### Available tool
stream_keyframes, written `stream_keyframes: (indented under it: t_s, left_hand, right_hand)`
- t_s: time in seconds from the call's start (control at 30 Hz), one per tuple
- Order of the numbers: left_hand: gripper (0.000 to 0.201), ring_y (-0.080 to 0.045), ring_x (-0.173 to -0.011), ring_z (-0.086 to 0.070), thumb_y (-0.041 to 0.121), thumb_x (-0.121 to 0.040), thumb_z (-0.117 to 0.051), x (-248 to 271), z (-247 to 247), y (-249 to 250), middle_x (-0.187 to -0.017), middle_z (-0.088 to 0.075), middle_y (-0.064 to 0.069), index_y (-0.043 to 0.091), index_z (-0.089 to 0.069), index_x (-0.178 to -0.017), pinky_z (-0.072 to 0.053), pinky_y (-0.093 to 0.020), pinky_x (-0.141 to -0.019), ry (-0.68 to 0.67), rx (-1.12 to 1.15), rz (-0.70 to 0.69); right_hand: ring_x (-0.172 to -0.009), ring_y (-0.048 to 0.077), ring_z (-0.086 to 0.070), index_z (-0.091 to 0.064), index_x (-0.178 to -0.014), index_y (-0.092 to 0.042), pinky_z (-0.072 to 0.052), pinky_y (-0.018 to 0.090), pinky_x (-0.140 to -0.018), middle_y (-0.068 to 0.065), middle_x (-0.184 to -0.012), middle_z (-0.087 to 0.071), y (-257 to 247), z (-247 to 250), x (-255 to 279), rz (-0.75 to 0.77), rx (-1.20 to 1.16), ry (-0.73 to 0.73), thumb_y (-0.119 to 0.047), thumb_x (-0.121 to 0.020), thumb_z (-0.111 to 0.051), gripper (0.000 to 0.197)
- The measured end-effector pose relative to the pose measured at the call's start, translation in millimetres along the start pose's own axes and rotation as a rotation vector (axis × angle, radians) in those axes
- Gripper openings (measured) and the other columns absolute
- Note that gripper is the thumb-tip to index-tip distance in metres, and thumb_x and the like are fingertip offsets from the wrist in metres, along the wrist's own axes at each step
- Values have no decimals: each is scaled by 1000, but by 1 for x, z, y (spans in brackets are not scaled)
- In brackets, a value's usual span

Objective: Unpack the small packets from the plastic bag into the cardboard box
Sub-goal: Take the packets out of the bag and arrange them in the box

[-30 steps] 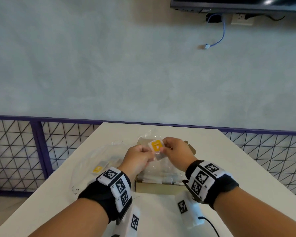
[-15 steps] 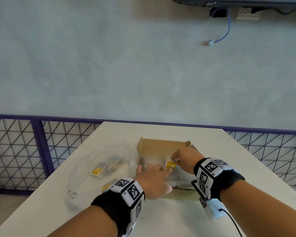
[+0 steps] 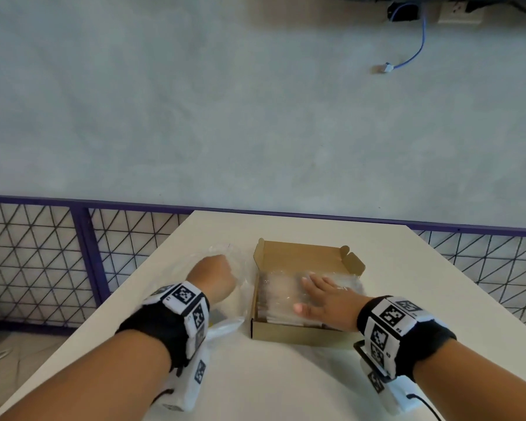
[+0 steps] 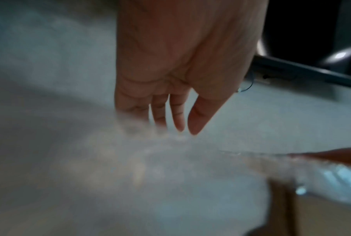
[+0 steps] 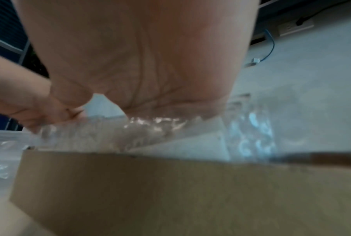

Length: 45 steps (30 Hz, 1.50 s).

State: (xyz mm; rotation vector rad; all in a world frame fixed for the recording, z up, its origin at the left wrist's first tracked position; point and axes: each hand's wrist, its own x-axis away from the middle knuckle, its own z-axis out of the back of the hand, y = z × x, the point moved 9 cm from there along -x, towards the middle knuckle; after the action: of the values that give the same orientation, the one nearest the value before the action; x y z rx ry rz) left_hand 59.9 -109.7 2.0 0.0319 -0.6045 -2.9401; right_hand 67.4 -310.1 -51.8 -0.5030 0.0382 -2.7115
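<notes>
Your right hand (image 3: 324,302) lies flat on the clear packets (image 3: 278,294) inside the cardboard box (image 3: 298,332). Its fingers (image 3: 316,282) are straight and spread, palm down, and they press on the shiny wrap without curling round anything. From the right wrist view you see the palm (image 5: 142,63) just above the near wall of the box (image 5: 170,191), with the crinkly clear wrap (image 5: 160,126) right under it.

The box sits in the middle of the tabletop (image 3: 286,384), a bit toward the far edge. Its lid flap (image 3: 301,253) stands up at the back. The packets fill the box almost to the top.

Your left hand (image 3: 214,276) is on the plastic bag (image 3: 237,268), which lies just left of the box and touches its left wall. In the left wrist view the fingers (image 4: 177,115) point down, fairly straight and close together, and their tips meet the bag (image 4: 150,159). That view is blurry, so you cannot tell for sure if they hold any of it; they look loose. From the head view only the back of this hand shows, and it hides most of what is in the bag.
</notes>
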Motion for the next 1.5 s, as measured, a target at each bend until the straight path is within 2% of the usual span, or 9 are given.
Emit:
stream_keyframes:
  t_s: [0.13,0.3,0.47,0.63,0.73,0.87,1.1,1.37,1.5]
  left_hand:
    - [46,-22,-119,-54,28,-91,-55,4,-41,-41,-131,-55,-8,6,-49,-130,-42,-25,-89,-273,-266,100]
    - [52,-22,-122,-51,38,-94,-49,2,-57,-53,-135,-51,-8,6,-41,-135,-42,-26,-96,-298,-298,130]
    - [39,-20,-101,-59,26,-89,-55,8,-59,-57,-109,-60,-7,4,-56,-122,-47,-26,-88,-385,-320,143]
    - [30,-29,-118,-55,18,-97,-44,9,-36,-34,-105,-56,-13,4,-51,-123,-41,-29,-83,-282,-272,11]
    - [16,-28,-100,-56,3,-92,-43,8,-6,-17,-90,-56,-7,7,-59,-94,-38,-27,-73,-116,-166,-75]
    - [13,-17,-93,-61,10,-81,-67,12,30,12,-96,-66,0,12,-73,-93,-42,-22,-73,63,31,-183]
    - [22,-16,-65,-53,24,-81,-70,14,51,57,-78,-69,-14,3,-72,-73,-41,-25,-62,124,258,-369]
    - [13,-7,-74,-54,11,-86,-59,1,50,51,-76,-59,10,21,-67,-83,-41,-15,-63,215,382,-332]
    - [19,-16,-100,-55,16,-89,-52,-21,34,10,-102,-56,5,17,-60,-106,-40,-23,-81,111,241,-118]
  right_hand:
    - [-146,20,10,5,-149,-20,-2,48,-116,-1,-158,15,-3,3,5,-11,-12,28,-64,-90,-23,79]
    - [-147,21,4,-3,-150,-20,-5,48,-116,1,-159,6,-9,8,9,-19,-6,72,-62,-91,-24,75]
    - [-144,22,-15,-20,-147,-16,-16,46,-117,2,-157,-15,-15,23,17,19,-79,161,-58,-93,-30,70]
    - [-133,20,-37,-33,-144,-20,-32,34,-110,-2,-151,-29,-25,44,22,70,-191,297,-44,-91,-50,60]
    - [-131,17,-40,-37,-141,-23,-33,29,-107,-3,-147,-37,-40,65,29,137,-250,415,-31,-91,-56,54]
    - [-125,11,-45,-37,-140,-28,-33,20,-98,-6,-137,-48,-61,93,35,213,-363,548,-22,-88,-62,59]
    - [-64,4,-51,-68,-104,-18,-38,9,-59,-11,-69,-58,-70,116,27,243,-419,593,-5,-84,-58,26]
    - [-84,11,-53,-70,-97,-8,-34,13,-67,0,-95,-67,-44,124,24,194,-294,618,3,-87,-45,29]
    - [-91,17,-59,-70,-94,-10,-35,17,-74,3,-101,-69,-4,129,17,59,-253,655,1,-87,-44,29]
